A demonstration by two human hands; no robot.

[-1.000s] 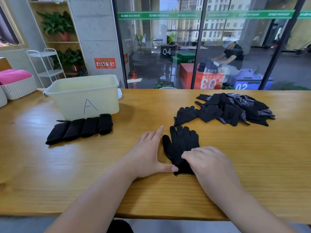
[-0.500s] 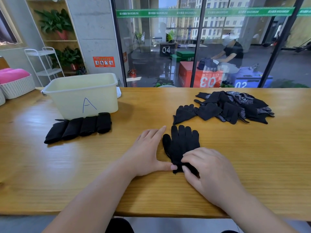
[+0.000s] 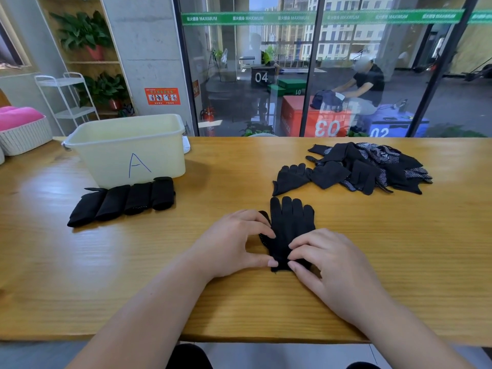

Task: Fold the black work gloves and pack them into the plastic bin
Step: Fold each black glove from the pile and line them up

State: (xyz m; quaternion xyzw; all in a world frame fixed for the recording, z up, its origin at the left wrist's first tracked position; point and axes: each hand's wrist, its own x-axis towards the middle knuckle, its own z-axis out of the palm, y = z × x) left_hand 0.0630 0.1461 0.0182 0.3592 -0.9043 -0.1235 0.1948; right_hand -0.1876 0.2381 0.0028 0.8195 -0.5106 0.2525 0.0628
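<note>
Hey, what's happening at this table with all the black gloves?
A person is folding black work gloves on a wooden table. The left hand and right hand pinch the cuff end of a glove lying flat before them. Four folded bundles sit in a row by the cream bin marked A; a loose pile lies further right.
</note>
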